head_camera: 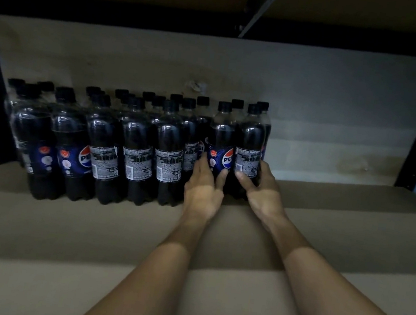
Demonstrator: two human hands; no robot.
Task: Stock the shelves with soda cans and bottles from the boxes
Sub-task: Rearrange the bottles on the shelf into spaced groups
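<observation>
Fingers [201, 163] curled, your left hand [204, 187] grips the left bottle [220, 143], your right hand [263, 193] the right bottle [250, 144], both upright against the row's [134, 147] right end, likely to pack the shelf [338, 227] tight.

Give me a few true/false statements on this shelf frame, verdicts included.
1. The left hand grips the logo bottle at the right end of the stocked bottles. True.
2. The right hand rests flat on the shelf. False: it grips the label bottle, right beside the logo bottle.
3. The caps are red. False: they are dark.
4. The stocked bottles stand upright. True.
5. Cans fill the shelf to the right of the hands. False: no cans show there, only bare board.
</observation>
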